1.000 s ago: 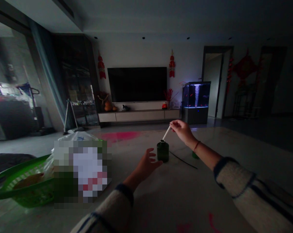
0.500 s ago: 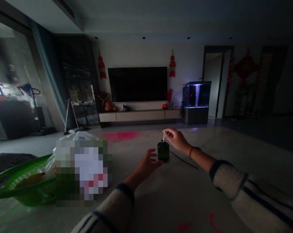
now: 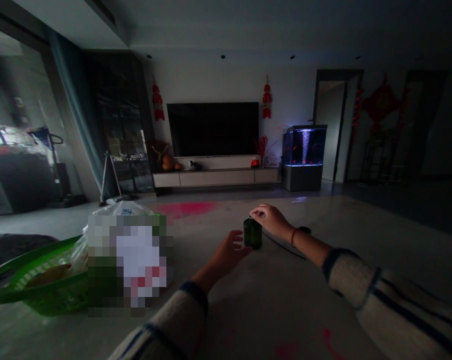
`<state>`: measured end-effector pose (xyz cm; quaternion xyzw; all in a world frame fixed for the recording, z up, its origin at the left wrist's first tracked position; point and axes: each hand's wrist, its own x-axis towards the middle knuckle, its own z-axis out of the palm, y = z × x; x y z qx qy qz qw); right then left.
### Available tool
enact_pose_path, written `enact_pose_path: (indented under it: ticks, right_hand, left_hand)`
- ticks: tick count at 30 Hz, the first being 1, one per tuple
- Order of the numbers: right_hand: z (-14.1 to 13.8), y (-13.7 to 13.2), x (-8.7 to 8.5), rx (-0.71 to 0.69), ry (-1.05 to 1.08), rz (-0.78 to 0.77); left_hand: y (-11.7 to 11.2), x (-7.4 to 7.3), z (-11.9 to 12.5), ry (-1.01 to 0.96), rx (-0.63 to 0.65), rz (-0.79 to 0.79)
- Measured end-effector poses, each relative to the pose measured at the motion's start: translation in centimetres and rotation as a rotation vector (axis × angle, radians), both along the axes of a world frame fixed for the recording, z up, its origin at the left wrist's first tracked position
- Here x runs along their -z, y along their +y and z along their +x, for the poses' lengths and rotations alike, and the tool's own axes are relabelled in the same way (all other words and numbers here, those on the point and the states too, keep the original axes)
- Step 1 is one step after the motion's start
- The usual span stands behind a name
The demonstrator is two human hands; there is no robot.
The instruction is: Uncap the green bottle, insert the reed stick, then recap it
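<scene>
Dark green and upright, a glass bottle (image 3: pixel 253 235) stands on the pale tabletop (image 3: pixel 274 305), its long axis vertical. The curled fingers (image 3: pixel 258 213) of the right hand (image 3: pixel 270 221) hide its mouth, and whether they pinch anything there cannot be told. The left hand (image 3: pixel 226 251), fingers spread open, lies just beside the bottle.

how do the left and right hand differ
The right hand pinches at the top of the dark green bottle, while the left hand is open beside it, fingers spread. The right wrist has a red band; the left shows none. Both come from cream striped sleeves.
</scene>
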<state>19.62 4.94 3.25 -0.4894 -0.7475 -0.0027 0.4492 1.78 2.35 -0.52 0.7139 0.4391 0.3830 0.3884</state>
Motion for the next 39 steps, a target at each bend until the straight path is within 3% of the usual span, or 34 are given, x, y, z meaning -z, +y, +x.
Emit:
enact_pose_path:
  ticks: [14,39]
  right_hand:
    - [0.2,0.3,0.1,-0.081,0.096,-0.086]
    - [0.5,1.1,0.6,-0.168,0.233,-0.155]
  left_hand:
    - [0.1,-0.1,-0.1,0.058,0.008,0.071]
    - [-0.9,-1.5,0.0,0.107,0.055,0.016]
